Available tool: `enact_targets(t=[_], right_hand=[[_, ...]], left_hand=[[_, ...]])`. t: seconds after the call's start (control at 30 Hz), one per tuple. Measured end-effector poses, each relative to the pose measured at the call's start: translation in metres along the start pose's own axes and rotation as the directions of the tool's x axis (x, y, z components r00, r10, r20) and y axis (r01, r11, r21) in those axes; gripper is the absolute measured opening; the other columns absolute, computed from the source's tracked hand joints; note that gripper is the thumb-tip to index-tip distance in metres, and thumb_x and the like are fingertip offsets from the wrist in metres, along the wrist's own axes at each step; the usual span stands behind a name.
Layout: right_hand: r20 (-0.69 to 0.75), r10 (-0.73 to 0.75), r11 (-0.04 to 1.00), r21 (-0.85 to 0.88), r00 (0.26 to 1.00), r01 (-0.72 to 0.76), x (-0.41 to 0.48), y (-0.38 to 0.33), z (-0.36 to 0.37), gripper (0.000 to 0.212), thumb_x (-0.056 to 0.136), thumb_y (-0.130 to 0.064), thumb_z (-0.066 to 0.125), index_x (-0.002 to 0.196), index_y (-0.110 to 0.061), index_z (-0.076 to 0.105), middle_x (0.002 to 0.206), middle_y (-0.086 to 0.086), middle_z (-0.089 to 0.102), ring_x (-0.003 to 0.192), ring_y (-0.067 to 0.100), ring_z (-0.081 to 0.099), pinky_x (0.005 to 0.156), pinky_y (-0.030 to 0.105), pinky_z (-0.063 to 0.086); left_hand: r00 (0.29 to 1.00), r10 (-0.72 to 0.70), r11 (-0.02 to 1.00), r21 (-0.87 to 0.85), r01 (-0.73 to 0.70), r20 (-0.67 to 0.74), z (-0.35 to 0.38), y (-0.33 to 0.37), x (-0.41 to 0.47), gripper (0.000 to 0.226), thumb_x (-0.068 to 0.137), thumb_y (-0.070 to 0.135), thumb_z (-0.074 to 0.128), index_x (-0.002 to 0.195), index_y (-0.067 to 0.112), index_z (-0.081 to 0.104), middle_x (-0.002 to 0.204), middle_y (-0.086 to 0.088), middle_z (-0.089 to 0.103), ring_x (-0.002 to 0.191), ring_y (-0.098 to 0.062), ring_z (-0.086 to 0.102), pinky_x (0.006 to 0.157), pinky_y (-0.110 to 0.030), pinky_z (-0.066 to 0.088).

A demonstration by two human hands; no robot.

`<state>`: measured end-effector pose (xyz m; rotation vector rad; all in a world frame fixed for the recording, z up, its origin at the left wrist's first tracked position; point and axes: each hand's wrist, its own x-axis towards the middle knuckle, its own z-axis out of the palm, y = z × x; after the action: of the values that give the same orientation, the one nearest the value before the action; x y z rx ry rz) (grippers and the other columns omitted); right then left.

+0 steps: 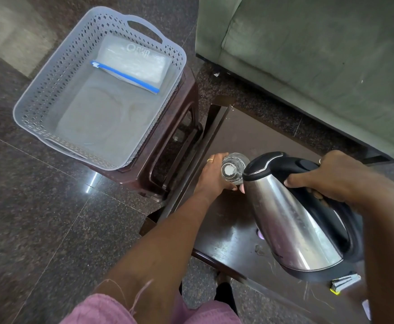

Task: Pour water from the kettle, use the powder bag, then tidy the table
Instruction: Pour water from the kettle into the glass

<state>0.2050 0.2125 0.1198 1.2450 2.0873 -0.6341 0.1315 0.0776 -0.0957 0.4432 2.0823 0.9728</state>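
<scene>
Powder bag (133,64) in basket (48,87), left of table (249,132)

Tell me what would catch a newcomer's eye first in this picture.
The steel kettle, tilted in the right hand at lower right, has its spout at a clear glass that the left hand grips on the dark table. Next comes the pale basket on a stool at upper left, with a zip-top powder bag lying in it.

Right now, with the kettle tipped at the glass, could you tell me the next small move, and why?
Probably tip the steel kettle slightly further over the glass. The right hand grips its handle with the spout at the rim, the left hand grips the glass, and no stream of water shows yet.
</scene>
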Motion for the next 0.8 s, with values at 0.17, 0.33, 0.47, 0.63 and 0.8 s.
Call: enact_targets(t=[0.17,0.33,0.47,0.63,0.8], right_hand=[[-0.002,-0.002,1.0,0.002,1.0,0.002,0.0021,-0.0005,0.0012,0.039,0.058,-0.038,0.077,0.047,-0.007,0.059,0.034,0.004,0.056,0.026,0.015,0.048,0.051,0.027,0.042],[0.012,-0.001,1.0,-0.004,1.0,0.001,0.0027,-0.0012,0.0002,0.04,0.056,-0.041,0.077,0.044,-0.008,0.058,0.035,0.005,0.056,0.028,0.017,0.05,0.052,0.029,0.045],[0.011,-0.002,1.0,-0.005,1.0,0.002,0.0027,-0.0017,-0.0001,0.041,0.056,-0.04,0.077,0.041,-0.008,0.056,0.035,0.006,0.056,0.029,0.018,0.05,0.052,0.029,0.045],[0.012,-0.006,1.0,-0.018,1.0,0.006,0.0031,-0.0032,0.0005,0.041,0.058,-0.04,0.077,0.043,-0.008,0.057,0.034,0.004,0.056,0.028,0.016,0.049,0.05,0.028,0.044],[0.016,-0.011,1.0,-0.025,1.0,0.011,0.0032,-0.0046,0.0011,0.039,0.059,-0.039,0.077,0.045,-0.007,0.059,0.036,0.005,0.056,0.028,0.016,0.047,0.049,0.026,0.041]], left_hand=[[1.0,0.0,1.0,-0.009,0.0,0.001,0.0003,0.0003,-0.0014,0.095,0.047,0.012,0.091,0.13,0.016,0.043,0.13,-0.004,0.049,0.122,-0.02,0.046,0.101,-0.029,0.038],[1.0,0.002,1.0,-0.022,-0.002,0.002,-0.0008,0.0,-0.0023,0.094,0.047,0.011,0.09,0.129,0.015,0.044,0.129,-0.005,0.049,0.122,-0.021,0.046,0.102,-0.031,0.039],[1.0,0.002,1.0,-0.015,-0.002,0.003,-0.0008,0.001,-0.0026,0.094,0.047,0.012,0.09,0.129,0.015,0.044,0.13,-0.005,0.05,0.123,-0.021,0.046,0.103,-0.033,0.038],[1.0,0.003,1.0,-0.013,-0.003,0.002,-0.0017,0.0013,-0.0023,0.094,0.047,0.012,0.091,0.129,0.015,0.044,0.129,-0.005,0.051,0.122,-0.021,0.047,0.103,-0.033,0.039],[1.0,0.014,1.0,-0.015,-0.014,0.001,-0.0015,0.0018,-0.003,0.092,0.048,0.011,0.09,0.128,0.014,0.045,0.129,-0.005,0.05,0.123,-0.022,0.046,0.103,-0.033,0.039]])
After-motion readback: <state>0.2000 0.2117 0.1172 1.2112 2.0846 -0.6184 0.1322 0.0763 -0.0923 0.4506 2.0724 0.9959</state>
